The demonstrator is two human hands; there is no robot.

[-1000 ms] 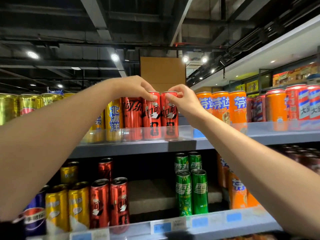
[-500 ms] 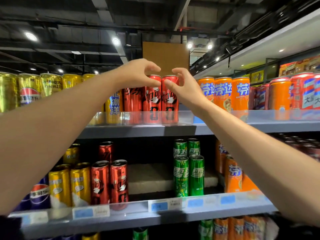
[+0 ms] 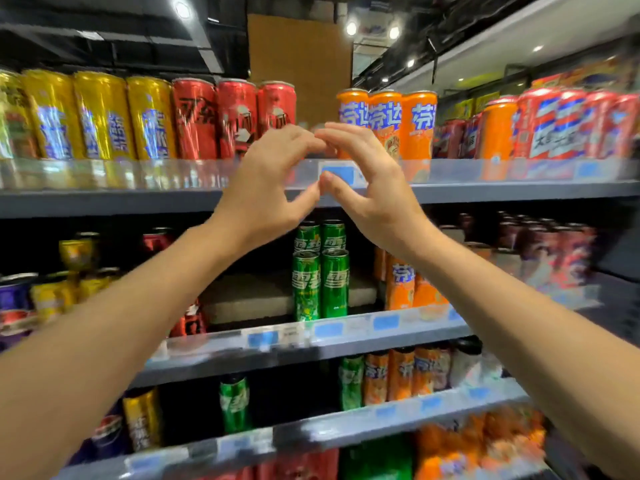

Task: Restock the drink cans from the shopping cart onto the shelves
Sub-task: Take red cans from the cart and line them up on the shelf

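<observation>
Three tall red cans (image 3: 237, 116) stand in a row on the top shelf (image 3: 104, 200), between gold cans (image 3: 104, 116) and orange cans (image 3: 388, 116). My left hand (image 3: 266, 187) and my right hand (image 3: 374, 188) hang in front of the shelf edge, below and a little right of the red cans. Both hold nothing; their fingers are loosely curved and the fingertips of the two hands almost meet. The shopping cart is out of view.
The middle shelf (image 3: 346, 336) carries green cans (image 3: 320, 282), orange cans, gold and blue cans, and a bare gap left of the green ones. A lower shelf (image 3: 381, 420) holds more mixed cans. Red-white-blue cans (image 3: 568, 123) stand at the top right.
Both hands have let go of the two red cans on the top shelf and drawn back down toward me. The view has tilted downward, showing a lower shelf.
</observation>
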